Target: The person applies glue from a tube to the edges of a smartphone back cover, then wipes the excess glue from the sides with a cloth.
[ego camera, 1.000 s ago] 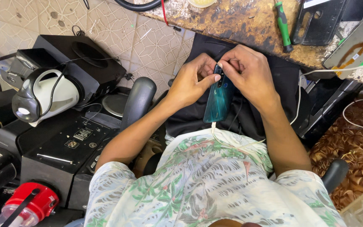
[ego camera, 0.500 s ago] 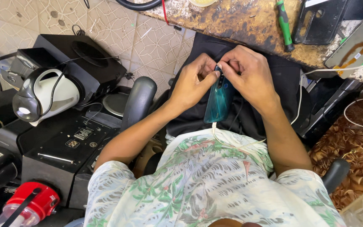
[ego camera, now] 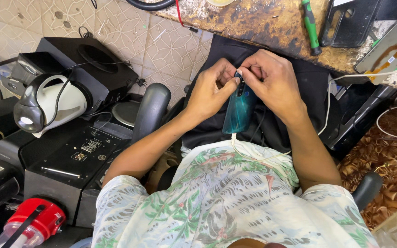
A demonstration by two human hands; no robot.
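1. Head view: a person sits in a chair and holds a teal smartphone (ego camera: 239,110) upright over the lap, its glossy back toward the camera, just below the edge of a stained wooden workbench (ego camera: 263,23).
2. The left hand (ego camera: 210,92) grips the phone's upper left edge; its fingers are curled and its thumb presses on the top corner near the camera strip.
3. The right hand (ego camera: 272,80) closes on the phone's top from the other side, fingers bent and pinched at the top edge. What the fingertips pinch there is too small to tell.
4. The two hands touch one another at the phone's top end.
5. A thin white cable (ego camera: 253,154) leaves the phone's lower end and runs across the person's leaf-patterned shirt (ego camera: 226,202).
6. A black cloth (ego camera: 309,87) lies on the lap behind the phone and hands.
7. On the workbench, a green-handled screwdriver (ego camera: 310,25) lies near the edge, well apart from the hands.
8. To the left, on the tiled floor, stand a white electric kettle (ego camera: 51,103) with a dark lid and a black speaker box (ego camera: 88,62) just behind it.
9. A black amplifier-like unit (ego camera: 70,160) sits below the kettle, with a red-capped appliance (ego camera: 35,220) at the lower left corner.
10. The chair's grey armrest (ego camera: 150,110) rises just beside the left forearm.
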